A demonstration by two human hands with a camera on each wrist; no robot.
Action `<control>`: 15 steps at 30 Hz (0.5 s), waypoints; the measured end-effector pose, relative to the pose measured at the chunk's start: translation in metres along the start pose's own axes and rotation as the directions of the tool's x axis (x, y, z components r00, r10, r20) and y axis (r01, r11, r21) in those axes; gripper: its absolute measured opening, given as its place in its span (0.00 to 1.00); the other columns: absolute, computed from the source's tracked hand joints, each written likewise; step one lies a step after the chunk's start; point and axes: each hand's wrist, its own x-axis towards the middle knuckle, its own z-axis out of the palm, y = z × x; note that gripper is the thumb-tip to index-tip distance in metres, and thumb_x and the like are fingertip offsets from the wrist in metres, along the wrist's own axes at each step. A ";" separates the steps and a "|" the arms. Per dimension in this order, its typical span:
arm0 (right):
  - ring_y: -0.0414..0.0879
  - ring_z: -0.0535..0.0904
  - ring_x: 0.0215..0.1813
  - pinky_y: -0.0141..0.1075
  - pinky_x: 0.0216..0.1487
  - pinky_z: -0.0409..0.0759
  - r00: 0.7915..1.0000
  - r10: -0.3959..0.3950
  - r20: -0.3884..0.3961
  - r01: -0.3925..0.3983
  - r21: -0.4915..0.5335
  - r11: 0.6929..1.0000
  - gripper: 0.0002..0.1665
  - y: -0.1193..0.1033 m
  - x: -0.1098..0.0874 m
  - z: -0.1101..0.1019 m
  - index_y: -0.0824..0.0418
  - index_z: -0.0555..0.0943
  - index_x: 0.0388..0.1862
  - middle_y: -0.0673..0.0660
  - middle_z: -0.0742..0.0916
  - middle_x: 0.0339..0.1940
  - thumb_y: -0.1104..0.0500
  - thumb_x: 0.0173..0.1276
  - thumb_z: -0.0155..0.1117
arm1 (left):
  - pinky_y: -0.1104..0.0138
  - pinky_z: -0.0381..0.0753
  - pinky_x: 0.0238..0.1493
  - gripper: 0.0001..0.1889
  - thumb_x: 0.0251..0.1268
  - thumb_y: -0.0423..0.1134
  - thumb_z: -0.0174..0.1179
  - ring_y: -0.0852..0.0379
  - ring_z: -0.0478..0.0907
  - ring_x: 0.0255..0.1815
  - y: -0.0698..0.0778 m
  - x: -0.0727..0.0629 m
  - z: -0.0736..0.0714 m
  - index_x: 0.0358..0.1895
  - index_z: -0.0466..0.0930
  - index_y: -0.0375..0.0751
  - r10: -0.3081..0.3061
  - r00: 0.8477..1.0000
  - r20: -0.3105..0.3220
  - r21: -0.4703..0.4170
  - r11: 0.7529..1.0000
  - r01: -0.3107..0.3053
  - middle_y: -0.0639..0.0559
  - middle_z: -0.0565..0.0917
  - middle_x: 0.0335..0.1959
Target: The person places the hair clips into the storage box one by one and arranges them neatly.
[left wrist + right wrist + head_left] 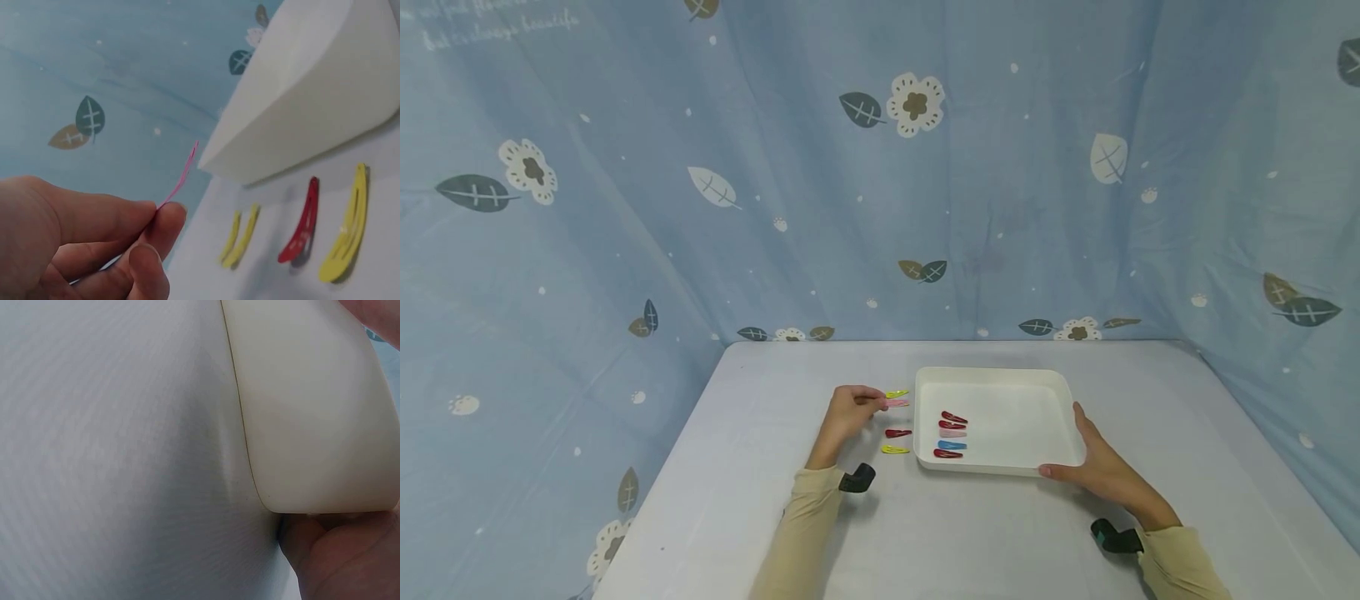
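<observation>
Blue cloth printed with leaves and flowers hangs round three sides of a pale grey table [760, 500].

Nearest me, the person's right hand [1093, 467] holds the near right corner of a white tray [1060, 392], thumb along the front wall and fingers up the side, steadying it. In the right wrist view only the tray's rounded corner and the thumb pressed beneath it show.

Across from it, the left hand [847, 414] pinches a pink hair clip [181, 175] between thumb and forefinger, lifted off the table just left of the tray. Three more clips lie on the table between hand and tray: a yellow clip [895, 450] nearest, a red clip [898, 433] behind it, and another yellow one [897, 393] farthest back.

Inside the tray five clips [951, 435] sit in a neat column along the left wall.

To do this well, I'd say the pinch should stay at the clip's very end, the clip carried over the tray's rim, and the tray kept from sliding.
</observation>
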 end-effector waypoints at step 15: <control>0.84 0.42 0.80 0.79 0.71 0.51 1.000 -0.003 0.002 0.003 0.010 1.000 0.83 -0.002 -0.001 -0.001 0.66 0.24 0.83 0.82 0.42 0.82 0.40 0.58 0.78 | 0.54 0.85 0.44 0.09 0.71 0.34 0.65 0.36 0.85 0.43 0.021 0.005 0.003 0.46 0.89 0.32 0.008 0.999 0.034 -0.048 0.999 -0.007 0.38 0.91 0.44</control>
